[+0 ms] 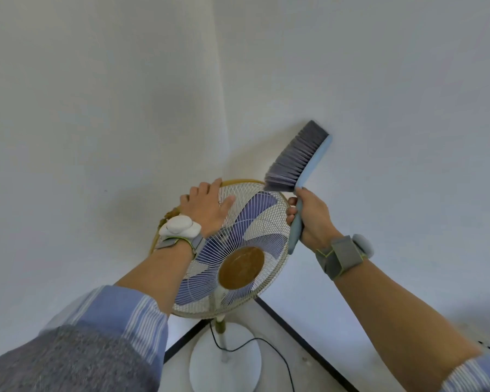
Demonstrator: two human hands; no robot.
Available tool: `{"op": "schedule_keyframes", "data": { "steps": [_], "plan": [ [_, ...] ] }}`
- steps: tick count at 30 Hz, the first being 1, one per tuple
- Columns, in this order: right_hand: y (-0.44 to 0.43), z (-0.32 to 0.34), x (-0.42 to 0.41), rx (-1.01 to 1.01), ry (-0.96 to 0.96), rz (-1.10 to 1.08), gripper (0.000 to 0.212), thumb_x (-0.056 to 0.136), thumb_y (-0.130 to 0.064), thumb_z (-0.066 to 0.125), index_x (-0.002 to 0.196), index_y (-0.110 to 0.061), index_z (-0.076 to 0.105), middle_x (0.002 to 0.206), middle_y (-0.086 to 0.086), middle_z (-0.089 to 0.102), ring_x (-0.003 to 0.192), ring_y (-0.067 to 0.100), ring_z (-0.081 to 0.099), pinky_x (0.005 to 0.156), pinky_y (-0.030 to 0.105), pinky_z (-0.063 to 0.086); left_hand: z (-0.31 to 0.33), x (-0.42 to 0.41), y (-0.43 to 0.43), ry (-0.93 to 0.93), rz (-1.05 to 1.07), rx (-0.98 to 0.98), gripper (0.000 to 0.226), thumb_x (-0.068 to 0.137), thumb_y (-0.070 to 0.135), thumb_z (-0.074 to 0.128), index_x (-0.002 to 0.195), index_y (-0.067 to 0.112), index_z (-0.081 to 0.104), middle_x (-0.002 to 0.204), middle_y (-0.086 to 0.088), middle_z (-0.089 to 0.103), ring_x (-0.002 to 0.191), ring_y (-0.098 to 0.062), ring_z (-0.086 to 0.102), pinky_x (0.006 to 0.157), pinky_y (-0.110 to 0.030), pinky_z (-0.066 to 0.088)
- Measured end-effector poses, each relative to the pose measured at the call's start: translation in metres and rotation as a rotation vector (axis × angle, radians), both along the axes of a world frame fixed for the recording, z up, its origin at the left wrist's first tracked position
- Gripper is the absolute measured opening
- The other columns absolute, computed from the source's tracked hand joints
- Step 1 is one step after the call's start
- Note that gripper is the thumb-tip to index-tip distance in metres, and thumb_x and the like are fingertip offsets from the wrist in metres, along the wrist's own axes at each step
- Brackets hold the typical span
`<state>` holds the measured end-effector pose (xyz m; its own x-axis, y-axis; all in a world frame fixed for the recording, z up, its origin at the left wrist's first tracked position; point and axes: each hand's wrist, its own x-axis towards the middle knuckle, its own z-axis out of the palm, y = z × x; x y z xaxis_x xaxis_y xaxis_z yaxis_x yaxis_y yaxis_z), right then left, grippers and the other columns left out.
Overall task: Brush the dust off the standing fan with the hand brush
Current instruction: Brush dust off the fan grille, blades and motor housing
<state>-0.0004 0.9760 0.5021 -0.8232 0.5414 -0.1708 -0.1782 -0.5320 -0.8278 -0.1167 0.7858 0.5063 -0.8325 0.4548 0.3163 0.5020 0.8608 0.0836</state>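
The standing fan (255,222) stands in a room corner, its white wire grille tilted up toward me, with purple blades and a brown hub behind it. My left hand (205,206) lies on the upper left of the grille with fingers spread flat. My right hand (309,215) grips the light-blue handle of the hand brush (293,159) at the fan's upper right rim. The grey bristles point left and up, their lower end just above the grille's top edge.
White walls meet in a corner right behind the fan. The fan's round white base (225,360) sits on a pale floor with black skirting (303,340). A black power cord (269,346) trails from the pole across the floor to the right.
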Motion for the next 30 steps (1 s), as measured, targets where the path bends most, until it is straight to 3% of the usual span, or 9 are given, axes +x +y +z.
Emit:
{"op": "schedule_keyframes", "data": {
  "steps": [5,9,13,16,20,24,26,30],
  "plan": [
    [-0.017,-0.011,-0.013,0.142,-0.061,0.056,0.021,0.101,-0.029,0.052,0.115,-0.015,0.058,0.067,0.002,0.045,0.043,0.008,0.037,0.037,0.02,0.037,0.001,-0.009,-0.014,-0.006,0.01,0.046,0.058,0.099,0.057,0.025,0.149,0.026,0.03,0.139,-0.007,0.044,0.124,-0.031,0.043,0.1,-0.045,0.032],
    [-0.03,-0.048,-0.019,0.504,-0.104,0.015,0.036,0.099,-0.033,0.054,0.132,-0.021,0.054,0.07,0.004,0.05,0.047,0.013,0.042,0.043,0.027,0.041,0.002,-0.011,-0.022,-0.026,0.008,0.061,0.056,0.1,0.055,0.028,0.147,0.025,0.032,0.138,-0.007,0.045,0.124,-0.031,0.043,0.1,-0.045,0.032],
    [-0.002,-0.065,-0.022,0.716,-0.316,-0.18,0.081,0.078,-0.065,0.051,0.146,-0.021,0.045,0.108,0.003,0.065,0.084,0.026,0.063,0.079,0.047,0.056,0.002,-0.013,-0.028,-0.032,0.018,0.085,0.056,0.099,0.056,0.028,0.147,0.026,0.032,0.139,-0.006,0.045,0.124,-0.031,0.043,0.101,-0.045,0.032],
    [0.011,-0.057,-0.019,0.805,-0.363,-0.356,0.067,0.09,-0.051,0.053,0.145,-0.014,0.044,0.127,0.011,0.064,0.109,0.035,0.063,0.094,0.048,0.051,0.002,-0.017,-0.032,-0.032,0.033,0.086,0.056,0.099,0.056,0.028,0.147,0.026,0.032,0.14,-0.006,0.044,0.125,-0.032,0.042,0.101,-0.045,0.032],
    [0.001,-0.053,-0.013,1.034,-0.406,-0.416,0.056,0.095,-0.041,0.055,0.143,-0.015,0.045,0.109,0.012,0.07,0.096,0.034,0.065,0.083,0.042,0.052,0.002,-0.02,-0.03,-0.037,0.029,0.084,0.057,0.099,0.057,0.028,0.146,0.027,0.032,0.139,-0.005,0.044,0.124,-0.031,0.042,0.1,-0.045,0.031],
    [-0.025,-0.063,-0.001,1.224,-0.425,-0.227,0.056,0.094,-0.039,0.058,0.144,-0.02,0.041,0.105,0.008,0.071,0.084,0.029,0.067,0.073,0.036,0.052,0.002,-0.018,-0.02,-0.028,0.024,0.071,0.057,0.099,0.057,0.028,0.147,0.027,0.032,0.14,-0.005,0.045,0.125,-0.031,0.043,0.1,-0.045,0.032],
    [-0.037,-0.063,0.003,1.193,-0.341,-0.186,0.057,0.093,-0.038,0.061,0.143,-0.019,0.041,0.106,0.004,0.069,0.076,0.02,0.065,0.071,0.035,0.055,0.001,-0.018,-0.017,-0.021,0.028,0.073,0.057,0.099,0.057,0.027,0.147,0.027,0.033,0.14,-0.005,0.045,0.125,-0.03,0.043,0.1,-0.044,0.032],
    [-0.042,-0.041,-0.004,0.947,-0.151,-0.149,0.05,0.09,-0.035,0.067,0.134,-0.018,0.05,0.097,-0.001,0.065,0.064,0.01,0.058,0.056,0.026,0.053,0.002,-0.02,-0.017,-0.012,0.029,0.072,0.056,0.099,0.056,0.028,0.147,0.027,0.033,0.14,-0.006,0.046,0.125,-0.031,0.043,0.1,-0.045,0.032]
  ]
}}
